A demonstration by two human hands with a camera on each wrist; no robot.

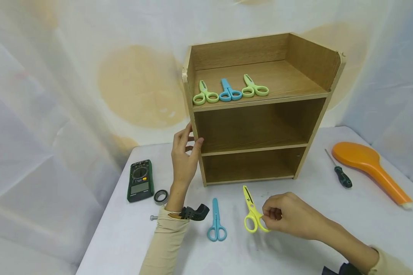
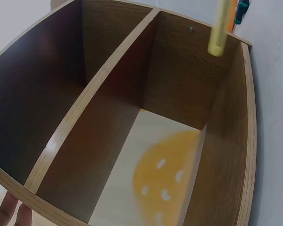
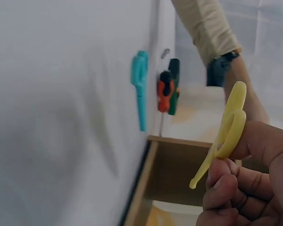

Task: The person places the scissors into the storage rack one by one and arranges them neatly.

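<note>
My left hand [image 1: 186, 156] grips the left side panel of a wooden shelf unit [image 1: 313, 70], thumb at the front edge and fingers around the outer side. In my right hand [image 1: 292, 215], yellow scissors [image 1: 250, 208] are pinched by a handle ring, held above the table with the blades pointing toward the shelf. On the unit's top shelf lie light green scissors [image 1: 204, 91], blue scissors [image 1: 226, 91] and a second light green pair [image 1: 250, 84], side by side. Another blue pair of scissors [image 1: 216, 221] lies on the table between my arms.
Left of the unit are a green multimeter [image 1: 139, 183], a bearing ring [image 1: 161, 196] and a bolt [image 1: 153, 217]. A red-black screwdriver [image 3: 164, 92] shows in the right wrist view. To the right lie a green-handled screwdriver [image 1: 342, 177] and an orange paddle-shaped object [image 1: 361, 156].
</note>
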